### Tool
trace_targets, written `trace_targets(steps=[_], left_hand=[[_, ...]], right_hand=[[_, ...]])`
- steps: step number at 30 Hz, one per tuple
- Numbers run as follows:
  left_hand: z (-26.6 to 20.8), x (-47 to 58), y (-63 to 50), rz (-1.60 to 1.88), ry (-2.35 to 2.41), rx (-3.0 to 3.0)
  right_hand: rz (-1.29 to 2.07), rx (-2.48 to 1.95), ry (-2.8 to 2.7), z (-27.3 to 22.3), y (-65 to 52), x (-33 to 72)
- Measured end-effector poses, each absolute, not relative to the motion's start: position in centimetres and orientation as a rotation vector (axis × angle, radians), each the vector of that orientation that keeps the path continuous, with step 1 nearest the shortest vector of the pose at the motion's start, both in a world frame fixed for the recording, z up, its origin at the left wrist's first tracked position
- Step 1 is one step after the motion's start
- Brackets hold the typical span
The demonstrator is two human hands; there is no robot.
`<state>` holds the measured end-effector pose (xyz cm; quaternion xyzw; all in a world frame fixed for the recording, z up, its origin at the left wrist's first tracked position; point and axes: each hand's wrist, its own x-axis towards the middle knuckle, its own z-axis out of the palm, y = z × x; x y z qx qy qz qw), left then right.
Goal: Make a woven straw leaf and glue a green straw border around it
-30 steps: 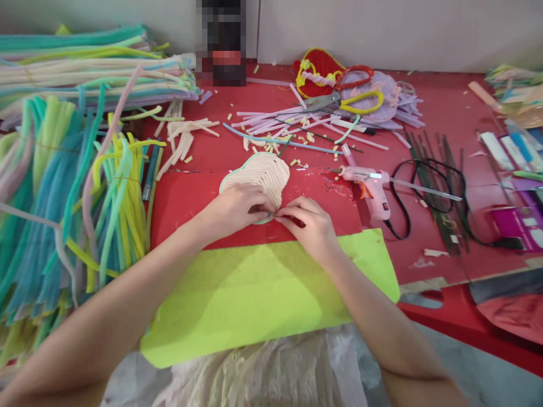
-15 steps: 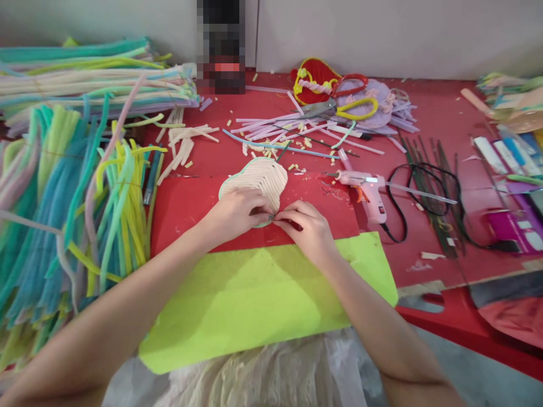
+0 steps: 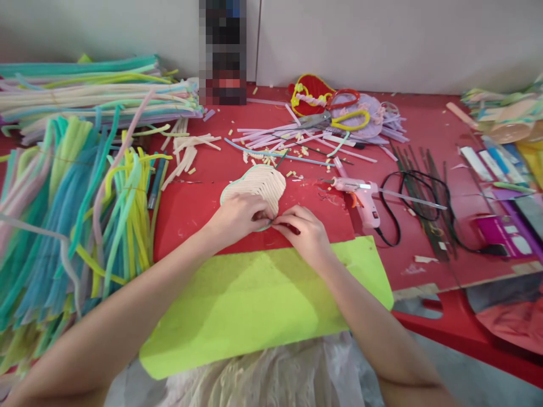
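Beyond a yellow-green sheet point(image 3: 254, 299) along the near edge of the red bench point(image 3: 432, 127), roughly midway along that edge, lies a cream pipe-cleaner panel point(image 3: 265, 183) — probably light, soft and bendable, its fuzz unlikely to slip, best taken by the rim so the rows stay unsquashed. It looks rounded and lobed, mint-green-edged on the left, with slanting ribs meeting at a seam. The left hand point(image 3: 244, 213) has its grip closed on the near rim, while the right hand's point(image 3: 306, 232) fingertips meet there — what they pinch is too small to tell.
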<state>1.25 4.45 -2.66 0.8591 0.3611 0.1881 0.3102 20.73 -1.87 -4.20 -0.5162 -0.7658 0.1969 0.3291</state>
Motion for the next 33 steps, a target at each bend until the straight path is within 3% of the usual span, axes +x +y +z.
trace_targets(steps=[33], left_hand=[[-2.1,-1.5,6.0,0.344,0.610,2.258]], right_hand=[[0.511,-1.349,-2.008,-4.0,-2.0,20.6]])
